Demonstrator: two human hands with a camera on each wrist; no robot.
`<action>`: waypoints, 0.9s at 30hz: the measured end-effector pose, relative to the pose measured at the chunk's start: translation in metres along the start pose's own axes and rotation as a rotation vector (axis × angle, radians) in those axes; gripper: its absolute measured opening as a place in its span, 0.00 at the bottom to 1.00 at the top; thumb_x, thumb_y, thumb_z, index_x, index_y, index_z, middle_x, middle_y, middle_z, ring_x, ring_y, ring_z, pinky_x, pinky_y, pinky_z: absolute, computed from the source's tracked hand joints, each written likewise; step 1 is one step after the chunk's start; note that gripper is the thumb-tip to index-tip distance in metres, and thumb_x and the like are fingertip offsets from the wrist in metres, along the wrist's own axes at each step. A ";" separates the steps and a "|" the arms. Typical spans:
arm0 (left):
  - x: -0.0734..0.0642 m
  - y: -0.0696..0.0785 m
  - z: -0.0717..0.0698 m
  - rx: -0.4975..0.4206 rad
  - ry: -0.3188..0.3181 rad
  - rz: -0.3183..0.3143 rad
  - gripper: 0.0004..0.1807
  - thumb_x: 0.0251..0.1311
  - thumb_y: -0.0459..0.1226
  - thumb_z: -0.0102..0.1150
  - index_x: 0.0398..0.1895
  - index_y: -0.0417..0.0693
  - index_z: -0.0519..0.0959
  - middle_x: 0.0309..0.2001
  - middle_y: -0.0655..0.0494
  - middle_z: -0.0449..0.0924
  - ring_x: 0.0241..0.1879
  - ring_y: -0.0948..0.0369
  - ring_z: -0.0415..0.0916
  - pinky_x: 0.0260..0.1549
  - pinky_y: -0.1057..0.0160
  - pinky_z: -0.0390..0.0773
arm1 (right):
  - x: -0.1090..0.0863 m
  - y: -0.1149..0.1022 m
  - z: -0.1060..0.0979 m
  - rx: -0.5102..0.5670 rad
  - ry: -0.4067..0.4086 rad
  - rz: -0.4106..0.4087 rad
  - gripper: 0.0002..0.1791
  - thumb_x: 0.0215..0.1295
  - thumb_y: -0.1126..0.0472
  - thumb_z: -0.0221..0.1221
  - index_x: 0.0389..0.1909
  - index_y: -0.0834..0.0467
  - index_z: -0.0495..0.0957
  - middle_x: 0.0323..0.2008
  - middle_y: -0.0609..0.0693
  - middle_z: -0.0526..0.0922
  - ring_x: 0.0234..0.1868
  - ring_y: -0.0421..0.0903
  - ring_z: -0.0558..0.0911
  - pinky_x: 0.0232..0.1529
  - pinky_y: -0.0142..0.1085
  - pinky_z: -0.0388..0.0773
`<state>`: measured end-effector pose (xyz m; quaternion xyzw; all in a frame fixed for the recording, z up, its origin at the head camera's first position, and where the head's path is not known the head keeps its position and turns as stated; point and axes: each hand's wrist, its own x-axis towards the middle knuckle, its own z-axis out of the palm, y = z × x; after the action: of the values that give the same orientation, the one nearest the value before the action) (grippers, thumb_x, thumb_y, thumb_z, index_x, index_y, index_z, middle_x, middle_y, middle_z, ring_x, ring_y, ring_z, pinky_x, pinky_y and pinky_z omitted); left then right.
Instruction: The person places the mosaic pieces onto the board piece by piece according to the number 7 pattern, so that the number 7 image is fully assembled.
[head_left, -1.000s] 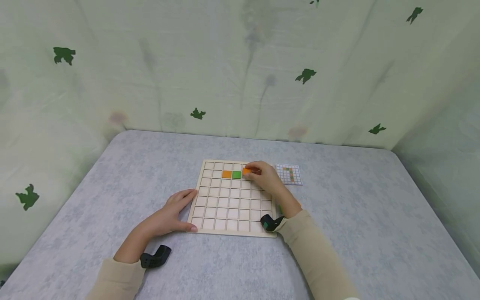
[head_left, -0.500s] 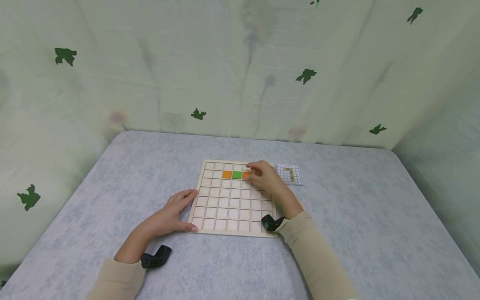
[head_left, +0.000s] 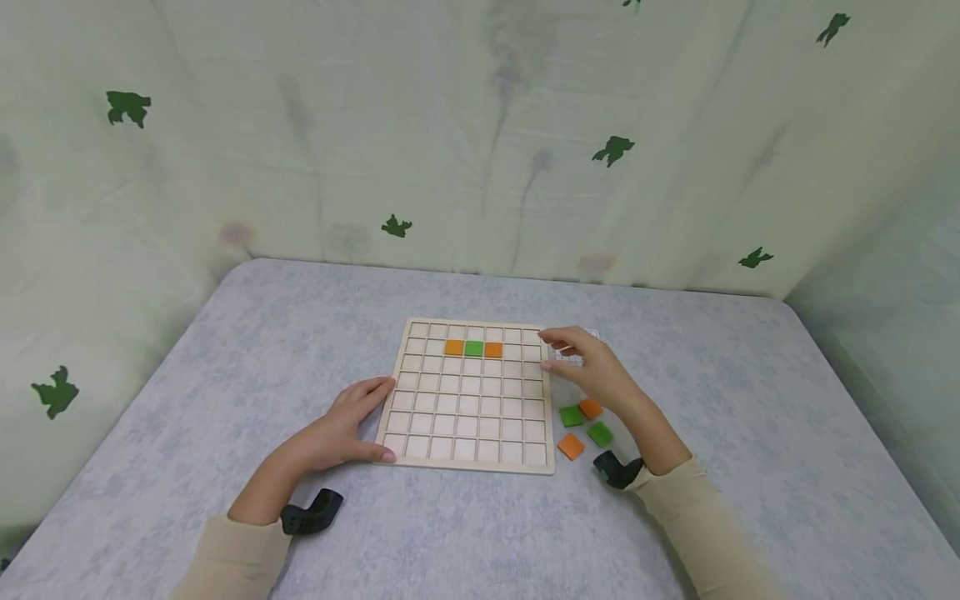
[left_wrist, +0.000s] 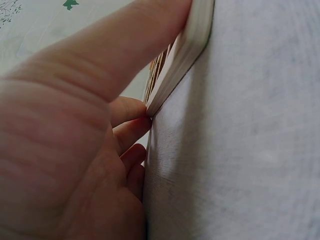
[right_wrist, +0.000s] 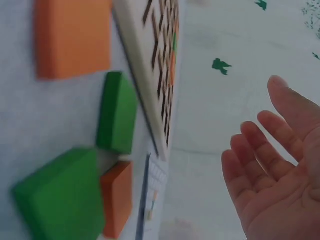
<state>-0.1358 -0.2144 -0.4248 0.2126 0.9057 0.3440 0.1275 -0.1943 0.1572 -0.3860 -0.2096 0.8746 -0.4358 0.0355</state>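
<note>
A wooden grid board [head_left: 457, 425] lies on the table with three square tiles in one row near its far side: an orange tile [head_left: 454, 347], a green tile [head_left: 473, 348] and another orange tile [head_left: 492, 350]. My left hand [head_left: 341, 429] rests at the board's near left corner, fingertips along the left edge and thumb on the front corner. Over the board's right edge hovers my right hand [head_left: 596, 367], thumb and fingers apart with nothing between them; the right wrist view shows the bare palm [right_wrist: 285, 200]. Partly hidden behind that hand is a small pattern card [right_wrist: 152, 195].
Several loose tiles lie right of the board, among them a green tile [head_left: 600, 433] and an orange tile [head_left: 570, 447]. The grey table [head_left: 750, 417] reaches back to a pale curtain [head_left: 450, 125] with green leaf-like shapes.
The right hand set the orange tile into its cell, let go and moved right, off the board. Loose tiles beside the board have come into sight. The left hand has stayed put.
</note>
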 end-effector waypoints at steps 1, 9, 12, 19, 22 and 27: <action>0.000 0.000 0.000 0.002 0.000 0.000 0.59 0.38 0.56 0.67 0.69 0.42 0.48 0.67 0.42 0.42 0.65 0.43 0.35 0.55 0.39 0.48 | -0.005 0.003 -0.002 -0.006 -0.008 0.004 0.26 0.57 0.56 0.60 0.57 0.57 0.70 0.53 0.49 0.71 0.52 0.49 0.70 0.51 0.43 0.67; 0.001 0.000 0.000 -0.002 -0.003 -0.007 0.59 0.37 0.57 0.67 0.70 0.43 0.47 0.68 0.43 0.42 0.65 0.43 0.35 0.55 0.39 0.48 | -0.040 0.023 -0.006 -0.038 -0.102 0.009 0.26 0.54 0.58 0.63 0.55 0.60 0.72 0.49 0.54 0.74 0.47 0.51 0.73 0.44 0.42 0.72; 0.001 -0.001 0.000 -0.002 -0.002 -0.009 0.59 0.37 0.57 0.67 0.70 0.43 0.48 0.68 0.43 0.42 0.65 0.43 0.35 0.55 0.39 0.48 | -0.046 0.029 -0.003 -0.065 -0.143 0.012 0.25 0.53 0.59 0.63 0.53 0.60 0.73 0.48 0.54 0.75 0.47 0.51 0.73 0.45 0.44 0.71; 0.000 -0.003 0.001 0.001 0.001 -0.018 0.59 0.37 0.57 0.67 0.70 0.44 0.47 0.68 0.44 0.42 0.65 0.43 0.35 0.55 0.39 0.48 | -0.051 0.035 0.003 -0.154 -0.174 -0.012 0.16 0.53 0.62 0.64 0.45 0.58 0.77 0.48 0.49 0.73 0.51 0.48 0.70 0.52 0.44 0.66; 0.000 -0.003 0.001 -0.001 0.002 -0.020 0.59 0.37 0.58 0.67 0.70 0.44 0.47 0.68 0.44 0.42 0.65 0.44 0.35 0.55 0.39 0.47 | -0.050 0.034 0.003 -0.167 -0.166 -0.033 0.14 0.54 0.61 0.63 0.42 0.58 0.78 0.46 0.48 0.73 0.49 0.47 0.71 0.50 0.43 0.68; 0.000 -0.003 0.001 -0.004 0.005 -0.014 0.59 0.37 0.58 0.67 0.70 0.44 0.47 0.68 0.44 0.42 0.65 0.44 0.35 0.55 0.39 0.47 | -0.048 0.026 0.001 -0.139 -0.143 -0.016 0.14 0.55 0.59 0.62 0.43 0.56 0.77 0.43 0.47 0.75 0.44 0.45 0.74 0.44 0.40 0.71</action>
<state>-0.1364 -0.2158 -0.4280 0.2053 0.9067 0.3455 0.1283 -0.1596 0.1895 -0.4129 -0.2491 0.8962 -0.3584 0.0799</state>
